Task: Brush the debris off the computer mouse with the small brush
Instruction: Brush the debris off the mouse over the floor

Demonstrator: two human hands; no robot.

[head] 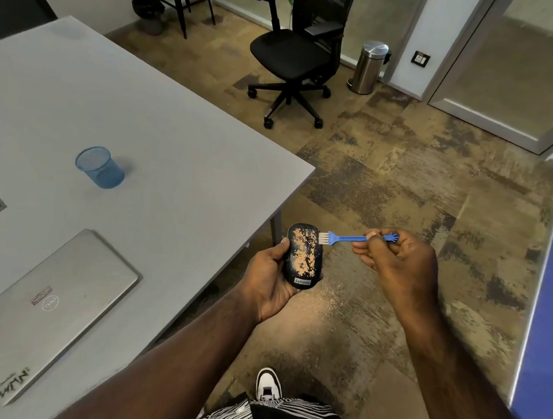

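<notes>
"Lenovo" stands on a small label at the 6 o'clock end of the black mouse (303, 257). The closed silver laptop (45, 309) bears a round "DELL" logo.

The left hand (267, 280) cradles a black mouse (303, 257) in its palm, off the edge of the grey table (174, 140), above the carpet. Tan debris (305, 252) speckles the mouse's top. The right hand (397, 263) pinches a small blue brush (343, 238), whose bristles touch the mouse's upper right edge. A closed laptop (49, 306) and a blue mesh cup (100, 167) sit on the table.
</notes>
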